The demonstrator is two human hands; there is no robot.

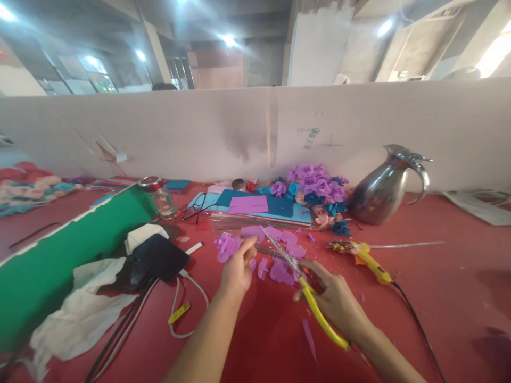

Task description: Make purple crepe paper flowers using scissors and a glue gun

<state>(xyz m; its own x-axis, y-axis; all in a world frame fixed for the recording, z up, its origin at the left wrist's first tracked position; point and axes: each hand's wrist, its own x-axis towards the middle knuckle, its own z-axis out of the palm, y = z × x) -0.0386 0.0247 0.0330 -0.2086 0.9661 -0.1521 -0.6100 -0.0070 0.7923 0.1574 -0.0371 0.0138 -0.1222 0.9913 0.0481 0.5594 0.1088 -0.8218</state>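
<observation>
My left hand (238, 267) pinches a purple paper flower (227, 246) just above the red table (439, 287). My right hand (335, 300) is closed around the yellow handles of a pair of scissors (297, 276), whose metal blades point up and left toward the flower. Several purple paper petals (281, 268) lie on the table between and beyond my hands. A yellow glue gun (365, 258) rests to the right of the scissors, its black cord trailing toward the near right.
A pile of purple, blue and pink paper flowers (315, 191) and coloured sheets (255, 205) lies at the back by a metal jug (385, 186). To the left are a green board (59, 255), a dark phone (162, 257) with cables, white tissue (80, 314) and a glass jar (159, 197).
</observation>
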